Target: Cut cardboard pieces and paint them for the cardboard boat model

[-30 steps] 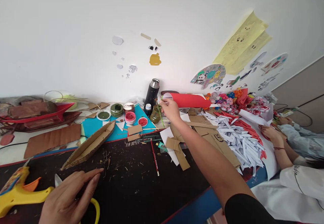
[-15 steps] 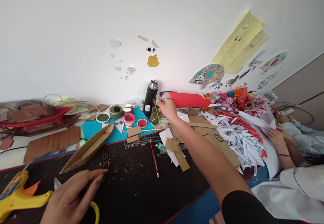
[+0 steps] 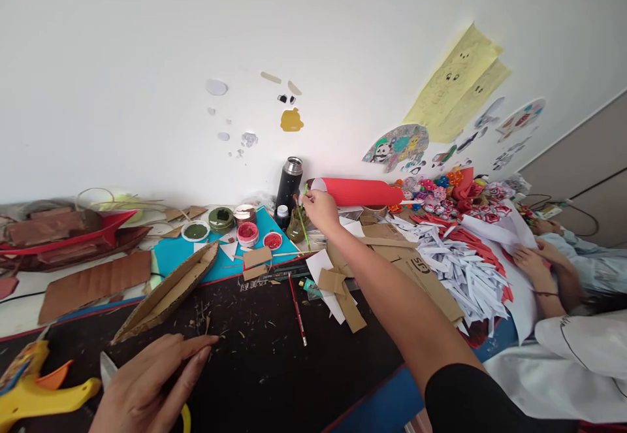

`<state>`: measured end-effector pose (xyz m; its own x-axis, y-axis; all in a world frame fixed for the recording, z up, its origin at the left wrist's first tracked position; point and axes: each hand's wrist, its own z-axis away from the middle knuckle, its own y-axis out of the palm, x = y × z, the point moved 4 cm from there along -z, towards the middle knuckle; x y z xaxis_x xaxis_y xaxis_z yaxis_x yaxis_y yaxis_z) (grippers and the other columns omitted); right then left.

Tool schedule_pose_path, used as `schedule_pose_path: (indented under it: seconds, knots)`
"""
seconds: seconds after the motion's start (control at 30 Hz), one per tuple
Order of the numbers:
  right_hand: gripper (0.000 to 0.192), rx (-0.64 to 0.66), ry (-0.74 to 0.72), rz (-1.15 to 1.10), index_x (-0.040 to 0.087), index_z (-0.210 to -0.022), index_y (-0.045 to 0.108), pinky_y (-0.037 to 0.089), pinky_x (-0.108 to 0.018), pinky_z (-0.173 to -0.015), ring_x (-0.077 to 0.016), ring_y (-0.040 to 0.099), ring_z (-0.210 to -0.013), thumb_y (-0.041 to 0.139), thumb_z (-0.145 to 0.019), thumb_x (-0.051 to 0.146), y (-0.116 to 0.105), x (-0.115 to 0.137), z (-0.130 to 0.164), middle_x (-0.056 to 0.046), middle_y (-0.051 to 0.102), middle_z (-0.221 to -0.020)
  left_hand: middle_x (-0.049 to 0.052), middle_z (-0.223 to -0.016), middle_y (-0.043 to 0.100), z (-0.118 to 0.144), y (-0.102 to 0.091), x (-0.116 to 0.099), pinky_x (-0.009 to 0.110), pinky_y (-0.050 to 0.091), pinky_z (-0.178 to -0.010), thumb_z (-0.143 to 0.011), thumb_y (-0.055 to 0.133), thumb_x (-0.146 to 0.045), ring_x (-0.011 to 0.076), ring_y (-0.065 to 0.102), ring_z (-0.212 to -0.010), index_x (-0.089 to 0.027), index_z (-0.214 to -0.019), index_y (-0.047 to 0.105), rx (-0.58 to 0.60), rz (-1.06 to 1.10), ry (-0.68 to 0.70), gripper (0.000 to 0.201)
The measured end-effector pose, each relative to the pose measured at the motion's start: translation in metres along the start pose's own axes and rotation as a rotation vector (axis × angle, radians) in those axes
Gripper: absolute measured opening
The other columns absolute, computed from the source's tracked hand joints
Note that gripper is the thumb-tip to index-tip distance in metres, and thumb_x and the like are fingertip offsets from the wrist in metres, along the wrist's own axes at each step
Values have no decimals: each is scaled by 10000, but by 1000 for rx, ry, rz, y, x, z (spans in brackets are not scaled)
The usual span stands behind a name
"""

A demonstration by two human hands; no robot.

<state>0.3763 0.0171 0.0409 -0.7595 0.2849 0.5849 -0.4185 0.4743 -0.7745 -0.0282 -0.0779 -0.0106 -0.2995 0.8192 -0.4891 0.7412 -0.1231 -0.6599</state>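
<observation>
Right of the black flask (image 3: 288, 188), your right hand (image 3: 319, 212) pinches a green stick (image 3: 302, 223); left of it, pots (image 3: 248, 243) hold red and green paint. Your left hand (image 3: 147, 381) covers scissors (image 3: 108, 369), its grip unclear.

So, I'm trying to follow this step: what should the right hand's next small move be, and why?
Probably ease the green stick gently upward: the right hand seems to pinch it near the top, and its lower part stands at the small jar, close beside the black flask, so a sideways pull might knock something.
</observation>
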Motion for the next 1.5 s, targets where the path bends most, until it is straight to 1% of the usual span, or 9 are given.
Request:
schedule_pose_path:
  seconds: [0.1,0.43,0.6,0.83,1.1,1.2,1.33,1.4,1.5]
  knots:
    - [181,-28,-42,4,200,-991,794,462,-302,-751,-263,750,-882,676,-1072,310,-11,3,7,-83,812,-895,23,-987,872,0,0,1,245,681,-766,-1078,636,-441,209,848,-822,-308,-1149,812,-9,-9,-9,232]
    - [222,-15,-73,-82,242,-932,672,439,-282,-593,-175,656,-515,542,-1103,297,-39,0,32,5,761,-736,9,-955,860,-3,-5,-3,219,660,-720,-1061,657,-427,195,839,-786,-317,-1141,793,-34,-26,27,192]
    - [198,-33,-84,-68,236,-973,707,437,-294,-622,-214,687,-605,590,-1094,341,-47,-4,36,-23,764,-741,-14,-882,841,-25,-12,-14,193,631,-694,-1087,618,-469,166,819,-738,-316,-1055,801,-68,-11,39,241]
    - [324,-16,-113,-46,242,-920,711,427,-294,-658,-234,705,-683,562,-1142,425,-44,-5,39,-46,767,-756,-1,-839,796,-58,-3,-25,222,595,-694,-1104,588,-418,161,785,-745,-279,-1053,806,24,-11,81,264]
    - [369,3,-142,-26,240,-966,725,418,-301,-669,-254,711,-712,528,-1161,483,-43,-1,37,-54,748,-723,-2,-824,759,-64,12,-32,239,562,-699,-1115,577,-363,155,743,-739,-257,-1070,793,77,4,93,245]
    - [375,14,-140,-29,237,-969,727,419,-297,-666,-244,715,-713,498,-1174,453,-40,-2,38,-57,764,-756,32,-956,807,-72,21,-18,298,600,-819,-1122,546,-421,203,780,-882,-250,-1173,782,110,-58,48,296]
    - [382,30,-139,-44,231,-980,737,424,-287,-665,-229,718,-715,485,-1177,439,-37,-4,41,-58,780,-796,106,-1212,819,-100,46,10,450,594,-1024,-1099,526,-470,303,766,-1143,-206,-1506,623,204,-159,-31,495]
    - [371,43,-145,-53,227,-960,738,423,-282,-661,-223,714,-705,504,-1168,425,-36,-5,42,-49,775,-788,174,-1463,735,-123,63,24,532,546,-1131,-1054,581,-505,378,677,-1363,-177,-1549,581,255,-193,-58,594]
    - [353,48,-155,-72,220,-959,730,418,-279,-654,-212,701,-674,498,-1167,387,-34,-6,44,-35,765,-782,202,-1589,649,-163,96,43,537,503,-1204,-983,656,-463,400,568,-1510,-151,-1639,483,369,-152,-153,746]
